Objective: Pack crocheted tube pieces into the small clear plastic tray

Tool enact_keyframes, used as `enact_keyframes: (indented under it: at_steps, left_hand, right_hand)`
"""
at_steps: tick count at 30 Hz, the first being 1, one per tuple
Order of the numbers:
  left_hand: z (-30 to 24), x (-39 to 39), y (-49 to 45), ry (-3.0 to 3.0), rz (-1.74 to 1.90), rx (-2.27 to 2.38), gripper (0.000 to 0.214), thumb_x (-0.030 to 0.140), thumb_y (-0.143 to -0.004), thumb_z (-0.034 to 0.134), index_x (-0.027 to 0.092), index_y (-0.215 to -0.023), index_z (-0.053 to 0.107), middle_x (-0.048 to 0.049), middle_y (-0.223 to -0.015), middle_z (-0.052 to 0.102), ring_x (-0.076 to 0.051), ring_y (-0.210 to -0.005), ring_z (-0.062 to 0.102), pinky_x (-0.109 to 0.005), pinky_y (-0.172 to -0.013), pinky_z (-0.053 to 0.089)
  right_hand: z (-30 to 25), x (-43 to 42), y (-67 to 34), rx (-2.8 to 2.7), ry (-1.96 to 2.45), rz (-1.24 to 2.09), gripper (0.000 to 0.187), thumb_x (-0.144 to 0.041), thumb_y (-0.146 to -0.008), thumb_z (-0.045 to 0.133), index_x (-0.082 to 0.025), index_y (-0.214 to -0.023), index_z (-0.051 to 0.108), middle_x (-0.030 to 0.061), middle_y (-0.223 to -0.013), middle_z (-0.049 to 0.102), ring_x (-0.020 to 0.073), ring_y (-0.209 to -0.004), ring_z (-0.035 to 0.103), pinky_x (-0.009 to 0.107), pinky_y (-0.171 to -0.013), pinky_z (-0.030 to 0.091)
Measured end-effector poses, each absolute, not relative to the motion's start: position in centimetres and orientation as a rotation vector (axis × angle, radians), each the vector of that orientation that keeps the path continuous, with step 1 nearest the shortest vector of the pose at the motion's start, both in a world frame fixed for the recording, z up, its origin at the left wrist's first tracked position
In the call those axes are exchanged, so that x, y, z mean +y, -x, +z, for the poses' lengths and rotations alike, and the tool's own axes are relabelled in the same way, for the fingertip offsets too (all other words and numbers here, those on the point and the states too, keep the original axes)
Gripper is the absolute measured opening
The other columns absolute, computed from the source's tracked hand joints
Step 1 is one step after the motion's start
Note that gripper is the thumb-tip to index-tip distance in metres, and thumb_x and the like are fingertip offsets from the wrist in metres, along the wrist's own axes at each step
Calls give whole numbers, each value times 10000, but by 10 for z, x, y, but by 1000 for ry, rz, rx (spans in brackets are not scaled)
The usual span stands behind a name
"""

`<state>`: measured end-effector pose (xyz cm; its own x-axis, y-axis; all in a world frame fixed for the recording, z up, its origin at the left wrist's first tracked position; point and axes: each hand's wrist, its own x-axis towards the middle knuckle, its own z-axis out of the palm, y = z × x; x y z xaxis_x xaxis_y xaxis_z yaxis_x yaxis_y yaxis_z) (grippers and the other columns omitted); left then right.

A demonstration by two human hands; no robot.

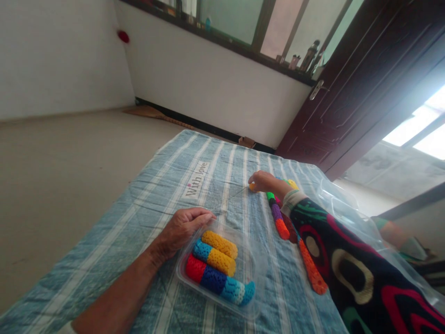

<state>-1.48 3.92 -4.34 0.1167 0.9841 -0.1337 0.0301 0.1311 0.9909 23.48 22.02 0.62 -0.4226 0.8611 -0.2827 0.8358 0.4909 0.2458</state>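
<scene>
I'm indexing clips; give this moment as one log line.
left hand: at box corner | right hand: at small piece | box: three rows inside

Soft blur, glare from right window (pixel 417 121)

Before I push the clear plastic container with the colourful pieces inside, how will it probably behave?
The clear container looks thin-walled, so it is probably light and may flex slightly. Its wide, low shape suggests it would slide rather than tip. The rounded pieces have some room beside them, so they might roll or shift.
</scene>
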Motion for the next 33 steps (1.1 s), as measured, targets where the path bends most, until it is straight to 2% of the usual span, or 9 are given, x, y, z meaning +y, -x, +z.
enact_keyframes:
  at_steps: [3,7,16,18,21,25,30,33]
  left_hand:
    - [-46,40,15,-1175,1012,1183,320,470,-702,728,173,-808,780,-16,-733,708,-178,-693,602,-276,-647,475]
    - [-48,39,16,-1166,992,1159,326,483,-730,726,173,-818,772,5,-692,677,-147,-644,573,-248,-603,460]
    - [-47,40,13,-1179,1022,1175,315,455,-723,730,159,-816,778,-12,-729,705,-151,-685,584,-243,-620,474]
    - [-46,40,13,-1173,1020,1175,314,452,-721,731,157,-816,778,-10,-724,705,-147,-682,581,-242,-625,472]
    - [-47,40,13,-1173,1025,1174,314,451,-718,733,156,-816,776,-8,-724,708,-147,-684,583,-243,-628,470]
    - [-47,41,12,-1171,1033,1164,305,448,-714,732,161,-809,775,-2,-722,708,-147,-681,585,-248,-635,469]
    - [-44,40,13,-1204,1013,1193,303,450,-714,721,163,-799,770,0,-716,704,-155,-684,588,-256,-640,459]
    - [-45,40,13,-1239,991,1195,319,467,-734,706,166,-817,768,-2,-732,708,-157,-684,589,-259,-635,453]
  right_hand:
    - [3,220,-236,2373,-1405,64,283,-266,-926,652,-190,-1197,677,90,-1204,676,242,-1114,631,348,-939,495]
    - [-2,223,-237,2351,-1421,23,319,-369,-970,611,-173,-1221,611,89,-1240,619,231,-1059,631,444,-900,543]
    - [-13,223,-240,2372,-1570,-60,327,-375,-961,622,-172,-1218,612,78,-1236,617,233,-1037,637,421,-864,557]
    - [-14,220,-241,2406,-1611,-68,276,-353,-947,640,-155,-1138,652,69,-1148,657,222,-994,649,391,-839,552]
    - [-11,214,-243,2488,-1663,-91,134,-212,-859,677,-119,-932,740,52,-915,715,205,-905,659,283,-769,496]
    - [5,197,-244,2655,-1636,-199,161,-143,-761,659,-129,-857,788,15,-780,720,168,-819,651,222,-703,426]
    - [32,143,-240,2851,-1389,-430,129,-184,-795,678,-186,-884,770,-24,-834,695,104,-750,611,203,-708,423]
    - [41,101,-234,3048,-842,-691,60,-172,-852,663,-165,-839,722,-3,-818,644,93,-707,567,223,-684,415]
